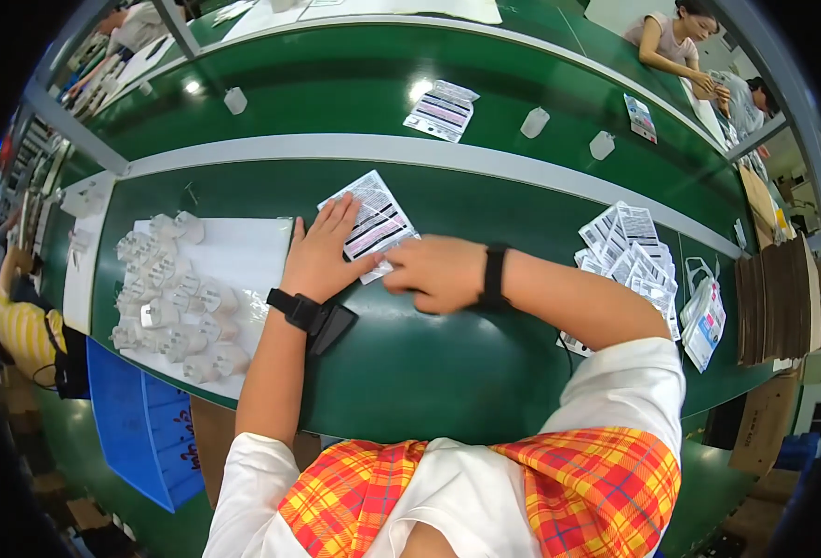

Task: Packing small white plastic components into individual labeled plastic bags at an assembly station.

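A flat white printed packaging bag (pixel 380 216) lies slanted on the green table in front of me. My left hand (pixel 325 251) rests flat over its left side, fingers spread, pressing it down. At the bag's lower right edge is my right hand (pixel 440 273), its fingers curled in and closed at the corner. What exactly lies between those fingertips is hidden and slightly blurred. To the left, several white plug adapters (pixel 176 296) are grouped on a white sheet (pixel 260 251). A loose heap of similar printed bags (pixel 626 251) sits to the right.
Beyond a pale rail (pixel 429 149), a green conveyor belt (pixel 327 93) carries another printed bag (pixel 443 110) and a few white adapters (pixel 535 122). Stacked brown cardboard (pixel 771 302) stands far right, near a hanging bag (pixel 704 321). A blue crate (pixel 140 423) is below left. Other people work beyond.
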Motion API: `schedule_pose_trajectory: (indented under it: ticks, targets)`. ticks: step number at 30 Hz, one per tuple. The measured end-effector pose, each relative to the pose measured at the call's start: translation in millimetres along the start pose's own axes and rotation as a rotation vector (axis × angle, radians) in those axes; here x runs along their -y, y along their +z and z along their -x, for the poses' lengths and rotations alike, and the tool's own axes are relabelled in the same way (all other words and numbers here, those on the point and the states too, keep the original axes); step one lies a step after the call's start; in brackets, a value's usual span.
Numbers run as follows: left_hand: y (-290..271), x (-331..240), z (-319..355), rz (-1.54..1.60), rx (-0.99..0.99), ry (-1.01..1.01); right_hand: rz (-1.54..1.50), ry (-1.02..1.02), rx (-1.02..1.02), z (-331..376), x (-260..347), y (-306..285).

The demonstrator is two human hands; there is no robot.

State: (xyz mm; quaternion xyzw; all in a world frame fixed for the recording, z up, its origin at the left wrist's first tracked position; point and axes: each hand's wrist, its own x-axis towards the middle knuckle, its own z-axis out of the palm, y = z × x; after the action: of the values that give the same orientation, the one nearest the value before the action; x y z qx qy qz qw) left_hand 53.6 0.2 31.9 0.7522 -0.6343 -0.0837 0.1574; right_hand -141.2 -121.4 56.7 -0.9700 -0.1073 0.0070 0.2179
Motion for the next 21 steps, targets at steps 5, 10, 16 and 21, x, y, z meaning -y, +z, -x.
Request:
schedule_pose_trajectory:
  ticks: [5, 10, 16, 21]
  targets:
    - [-13.0, 0.0, 5.4, -0.059, 0.080, -0.055, -0.114, 0.549, -0.314, 68.9, -27.3, -64.8]
    - [-13.7, -11.5, 12.2, -0.167, -0.048, 0.057, 0.225, 1.436, -1.085, 244.3, -234.8, -72.8]
    - [8.4, -18.2, -15.3, 0.012, -0.119, 0.119, -0.217, 1.399, -1.361, 358.0, -321.3, -69.7]
    - [-8.1, -4.4, 10.9, 0.037, -0.198, 0.125, -0.919, 0.932, -1.900, 218.8, -267.0, -74.9]
